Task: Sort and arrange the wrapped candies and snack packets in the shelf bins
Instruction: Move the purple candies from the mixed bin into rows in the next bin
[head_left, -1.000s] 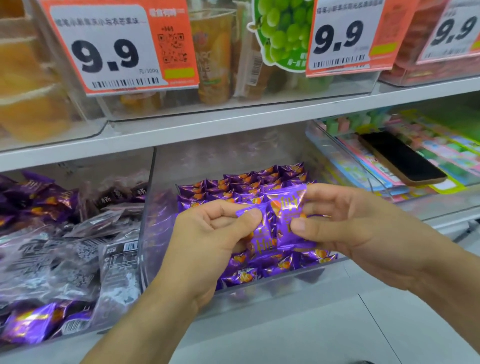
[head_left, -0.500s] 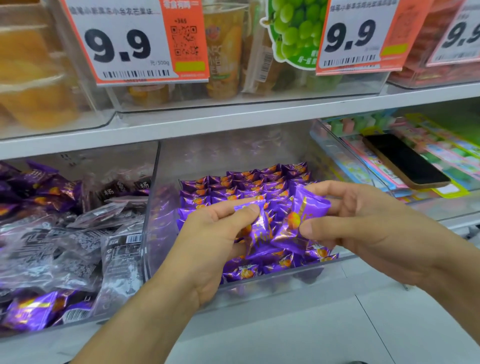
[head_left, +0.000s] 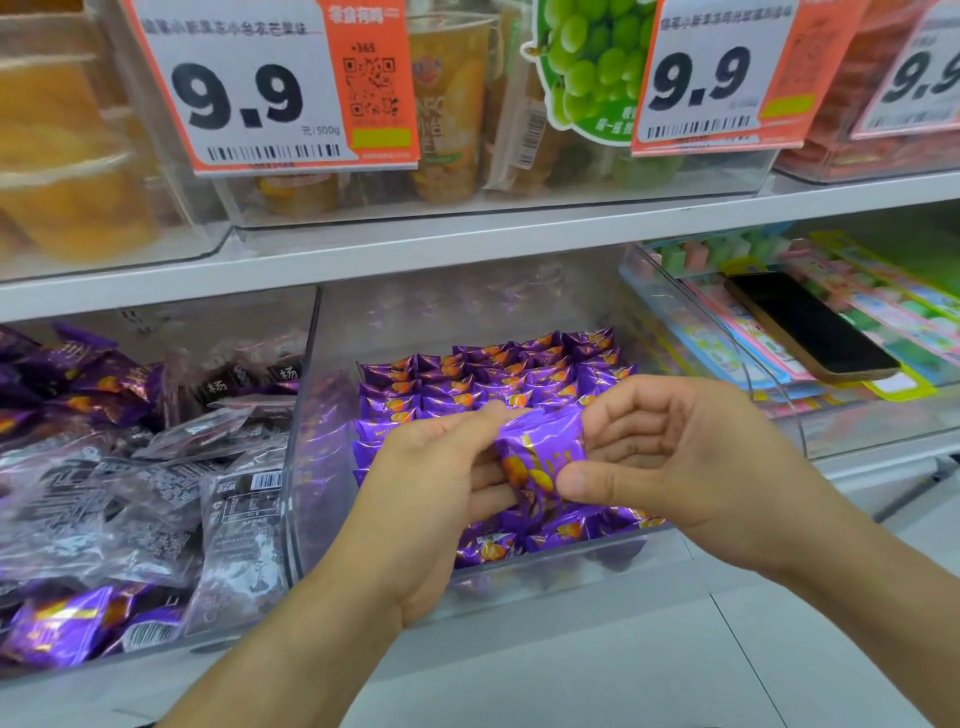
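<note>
Presently, packet: a purple candy packet (head_left: 540, 457) is being held between both hands, above the clear middle bin (head_left: 311, 467).
Left hand (head_left: 441, 499): fingers are being curled on the packet's left side.
Right hand (head_left: 670, 467): the packet's lower right edge is being pinched by the thumb; fingers loosely cupped.

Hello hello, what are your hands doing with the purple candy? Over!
Left hand and right hand both pinching one purple candy packet. Held above neat rows in the clear middle bin. Nothing blocking.
</note>
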